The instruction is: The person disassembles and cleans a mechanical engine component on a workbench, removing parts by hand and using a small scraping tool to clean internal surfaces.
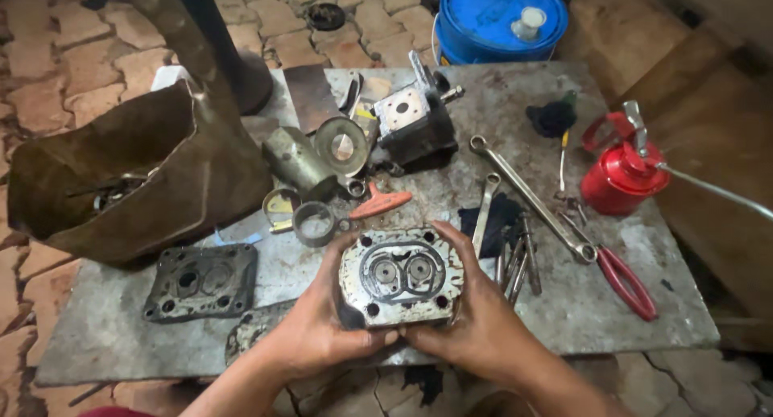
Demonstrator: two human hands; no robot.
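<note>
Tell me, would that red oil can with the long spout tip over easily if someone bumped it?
Probably somewhat. The red oil can stands upright on a round base near the metal table edge, and its long thin spout juts sideways past it, giving leverage to a knock. Likely rigid, perhaps oily.

Only containers show — a round blue plastic drum [501, 18] with a white cap beyond the table's far edge, and a red metal oil can [618, 175] at the table's right.

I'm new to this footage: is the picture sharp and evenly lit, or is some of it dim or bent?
Head view: the pump housing between the left hand and right hand is sharp; the light is dim and warm; the table edges bow from wide-angle distortion; corners fall dark.
</note>
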